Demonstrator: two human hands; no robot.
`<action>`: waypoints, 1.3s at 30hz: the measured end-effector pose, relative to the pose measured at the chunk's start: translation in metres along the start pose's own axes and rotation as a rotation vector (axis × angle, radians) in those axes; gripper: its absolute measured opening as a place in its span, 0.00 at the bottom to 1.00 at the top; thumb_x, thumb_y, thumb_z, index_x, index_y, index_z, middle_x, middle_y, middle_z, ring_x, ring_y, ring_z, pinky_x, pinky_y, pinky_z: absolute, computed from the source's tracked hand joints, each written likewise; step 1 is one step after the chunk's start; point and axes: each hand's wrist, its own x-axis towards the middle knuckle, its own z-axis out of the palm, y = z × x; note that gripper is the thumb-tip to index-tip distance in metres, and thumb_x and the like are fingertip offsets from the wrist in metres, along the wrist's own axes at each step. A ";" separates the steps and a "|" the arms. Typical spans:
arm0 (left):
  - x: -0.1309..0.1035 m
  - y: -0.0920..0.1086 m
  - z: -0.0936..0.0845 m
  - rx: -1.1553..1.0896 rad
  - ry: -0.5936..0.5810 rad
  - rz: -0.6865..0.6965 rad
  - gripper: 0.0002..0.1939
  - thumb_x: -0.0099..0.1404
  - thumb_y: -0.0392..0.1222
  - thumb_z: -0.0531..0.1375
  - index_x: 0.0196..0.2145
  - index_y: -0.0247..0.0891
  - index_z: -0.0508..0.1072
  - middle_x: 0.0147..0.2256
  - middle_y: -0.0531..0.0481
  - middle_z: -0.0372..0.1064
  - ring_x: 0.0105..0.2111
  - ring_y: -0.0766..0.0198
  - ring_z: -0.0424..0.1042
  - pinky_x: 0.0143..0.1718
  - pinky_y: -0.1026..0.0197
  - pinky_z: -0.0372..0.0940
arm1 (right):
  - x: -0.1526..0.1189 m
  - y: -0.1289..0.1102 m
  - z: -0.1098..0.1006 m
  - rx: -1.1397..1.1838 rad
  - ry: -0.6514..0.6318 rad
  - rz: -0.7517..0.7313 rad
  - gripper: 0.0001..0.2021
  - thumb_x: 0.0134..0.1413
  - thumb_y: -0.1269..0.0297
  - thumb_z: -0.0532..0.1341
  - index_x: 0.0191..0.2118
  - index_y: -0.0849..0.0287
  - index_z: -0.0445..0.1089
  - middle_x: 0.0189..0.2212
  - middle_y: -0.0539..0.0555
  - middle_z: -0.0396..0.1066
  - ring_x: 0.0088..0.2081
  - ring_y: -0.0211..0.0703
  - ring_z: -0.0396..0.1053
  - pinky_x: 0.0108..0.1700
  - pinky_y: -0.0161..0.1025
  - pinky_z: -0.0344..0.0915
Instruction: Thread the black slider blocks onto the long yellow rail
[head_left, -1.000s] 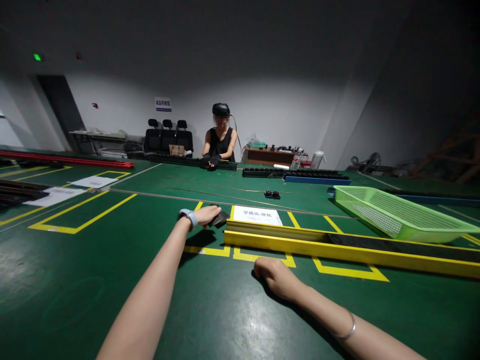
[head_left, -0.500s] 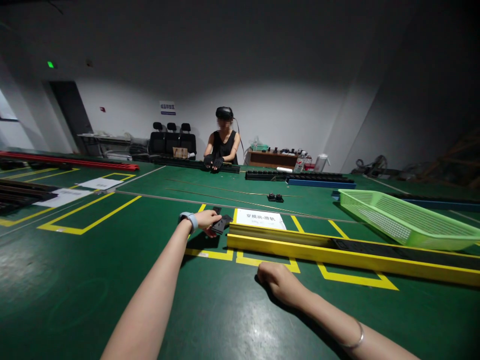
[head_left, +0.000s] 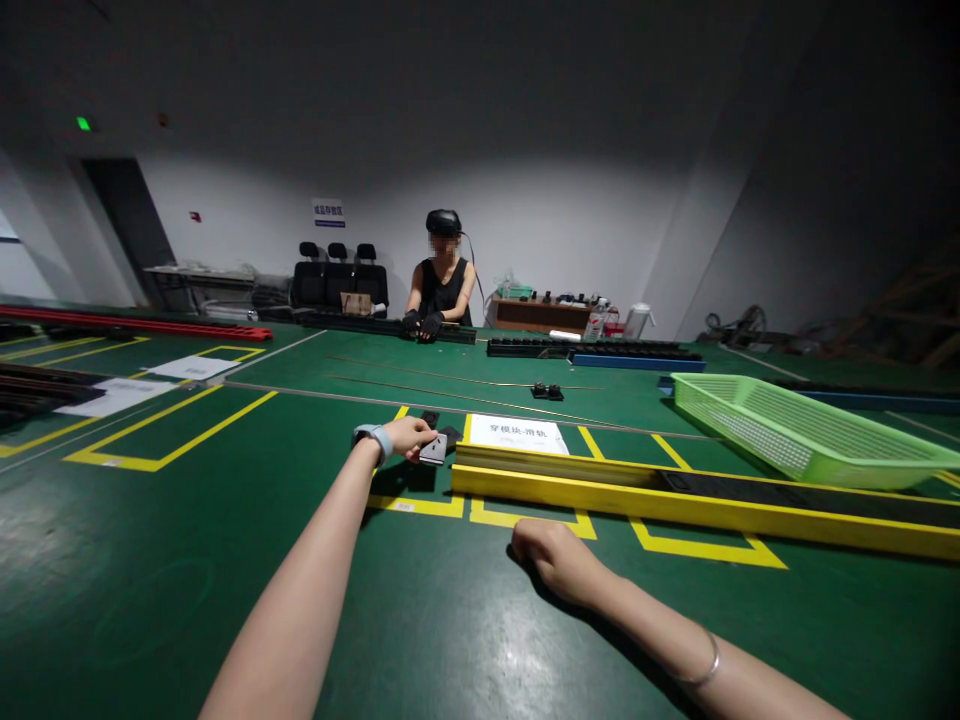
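My left hand [head_left: 405, 438], wearing a light blue wristband, pinches a small flat block [head_left: 434, 449] with little holes in its face, which catches the light and looks grey. It is held just off the left end of a long yellow rail [head_left: 525, 480]. Other small black pieces [head_left: 430, 418] lie right behind that hand. Farther right along the rail, a row of black modules [head_left: 720, 487] sits in its channel. My right hand [head_left: 547, 555] rests on the table in front of the rail, curled into a loose fist with nothing visible in it.
A green mesh basket [head_left: 810, 430] stands behind the rail at right. A printed sheet [head_left: 517, 434] lies behind the rail's left end. Thin rods and two small black parts [head_left: 547, 391] are farther back. Across the table stands a co-worker [head_left: 444, 285] in black gloves.
The block in my left hand has turned, so its face now shines grey instead of black. My right hand has stayed on the table. The view has shifted slightly.
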 end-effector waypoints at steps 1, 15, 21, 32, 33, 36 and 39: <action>0.000 0.000 0.000 -0.023 -0.006 -0.005 0.19 0.55 0.57 0.57 0.30 0.36 0.65 0.15 0.58 0.58 0.18 0.69 0.60 0.25 0.64 0.62 | 0.000 0.000 0.000 0.001 0.000 0.001 0.13 0.40 0.82 0.48 0.26 0.60 0.66 0.25 0.50 0.67 0.28 0.36 0.63 0.32 0.30 0.55; -0.001 -0.004 0.004 -0.128 -0.059 -0.096 0.16 0.54 0.54 0.61 0.29 0.37 0.66 0.14 0.58 0.60 0.22 0.65 0.69 0.29 0.63 0.65 | 0.000 -0.001 0.000 -0.002 -0.003 -0.004 0.13 0.41 0.82 0.49 0.26 0.60 0.65 0.24 0.49 0.67 0.27 0.36 0.62 0.31 0.30 0.55; 0.001 -0.007 0.002 -0.087 -0.063 -0.051 0.15 0.55 0.52 0.60 0.28 0.36 0.67 0.14 0.57 0.59 0.19 0.66 0.66 0.27 0.63 0.64 | 0.000 -0.001 0.000 -0.007 0.009 -0.007 0.12 0.45 0.81 0.49 0.26 0.60 0.66 0.24 0.50 0.67 0.27 0.36 0.62 0.31 0.30 0.55; 0.002 -0.004 0.002 -0.151 -0.062 -0.068 0.10 0.58 0.46 0.58 0.32 0.36 0.67 0.13 0.60 0.56 0.16 0.70 0.60 0.28 0.62 0.65 | 0.000 0.000 0.000 0.008 0.005 -0.004 0.13 0.39 0.82 0.48 0.25 0.60 0.65 0.24 0.49 0.67 0.27 0.36 0.62 0.31 0.29 0.54; 0.002 -0.004 0.002 -0.144 -0.060 -0.068 0.10 0.58 0.46 0.58 0.32 0.36 0.67 0.12 0.60 0.56 0.16 0.69 0.61 0.28 0.62 0.65 | 0.000 0.000 0.000 0.012 0.004 -0.008 0.13 0.39 0.82 0.48 0.26 0.60 0.64 0.24 0.49 0.67 0.27 0.36 0.62 0.31 0.29 0.54; 0.000 -0.002 0.002 -0.119 -0.049 -0.070 0.12 0.56 0.47 0.59 0.32 0.35 0.66 0.14 0.59 0.58 0.17 0.69 0.62 0.27 0.63 0.64 | 0.000 0.000 0.000 0.018 0.000 -0.011 0.13 0.39 0.82 0.48 0.26 0.60 0.64 0.24 0.49 0.67 0.27 0.36 0.62 0.31 0.30 0.54; -0.003 0.000 0.002 -0.121 -0.057 -0.060 0.11 0.57 0.46 0.58 0.32 0.35 0.66 0.14 0.59 0.58 0.17 0.70 0.61 0.26 0.64 0.63 | -0.001 0.000 0.000 0.019 0.004 -0.012 0.12 0.41 0.81 0.48 0.25 0.60 0.64 0.24 0.49 0.67 0.27 0.36 0.62 0.31 0.30 0.54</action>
